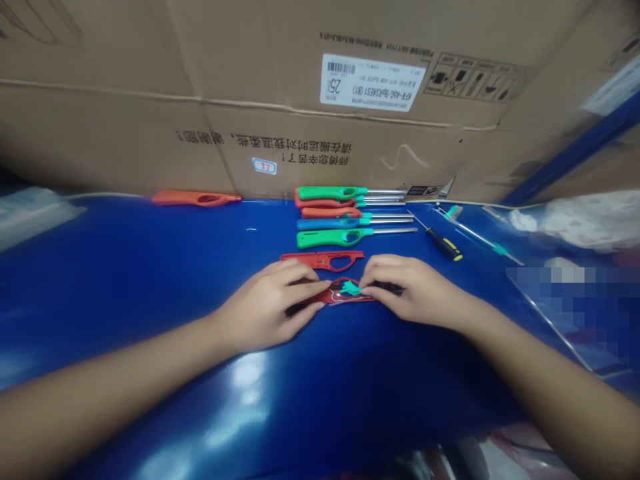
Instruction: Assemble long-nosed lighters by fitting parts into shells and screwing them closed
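Note:
An opened red lighter half-shell point(336, 295) lies on the blue table between my hands, with dark parts and a thin wire inside it. My left hand point(277, 297) is closed on its left end, thumb and fingers on either side. At its right end, my right hand point(407, 288) pinches around a turquoise trigger piece point(351, 288); the fingers hide part of it. Just behind lies a second red half-shell point(325, 261), its inner side facing up. Several finished-looking long-nosed lighters, such as a green one point(330, 239) and a blue one point(327, 224), are stacked in a row beyond.
Right of the lighters lies a black and yellow screwdriver point(444, 244). Near it is a metal lighter tube point(480, 235) with turquoise parts. An orange lighter body point(195, 199) lies at the back left. A large cardboard box point(250, 80) stands behind the table, and plastic bags point(590, 217) are at right.

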Demonstrator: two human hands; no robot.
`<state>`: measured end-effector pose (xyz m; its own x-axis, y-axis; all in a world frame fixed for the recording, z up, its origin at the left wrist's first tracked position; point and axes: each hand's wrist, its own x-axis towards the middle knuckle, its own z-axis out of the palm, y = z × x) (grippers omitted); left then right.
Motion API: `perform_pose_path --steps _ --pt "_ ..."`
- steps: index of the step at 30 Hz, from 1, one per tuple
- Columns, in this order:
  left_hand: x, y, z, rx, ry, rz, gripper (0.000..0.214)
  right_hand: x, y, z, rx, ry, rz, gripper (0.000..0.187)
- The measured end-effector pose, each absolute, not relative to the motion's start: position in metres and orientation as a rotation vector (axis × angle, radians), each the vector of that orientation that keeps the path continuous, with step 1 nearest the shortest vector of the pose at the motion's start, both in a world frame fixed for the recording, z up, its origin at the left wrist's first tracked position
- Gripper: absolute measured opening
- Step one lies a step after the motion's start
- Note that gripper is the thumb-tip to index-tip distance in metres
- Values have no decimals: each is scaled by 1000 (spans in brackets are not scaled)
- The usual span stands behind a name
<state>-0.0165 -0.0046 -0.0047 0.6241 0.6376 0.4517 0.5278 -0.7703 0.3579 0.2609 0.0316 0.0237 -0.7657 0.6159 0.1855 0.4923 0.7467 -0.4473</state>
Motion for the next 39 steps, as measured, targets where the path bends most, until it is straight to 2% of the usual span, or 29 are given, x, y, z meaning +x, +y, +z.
perform_pose_path --steps 11,22,32,35,39 --pt "-15 -3 0 2604 903 682 30 252 28 16 -721 -2636 498 14" --pt "-15 -2 0 2500 900 642 29 248 26 13 -592 -2697 250 21" --pt "-16 -2 0 2499 900 621 29 246 26 10 -602 -2586 464 18" --pt "-16 -1 0 2499 908 616 29 246 25 14 -600 -2648 370 21" --pt "-15 -1 -2 2507 917 640 31 244 18 21 -574 -2802 70 25"
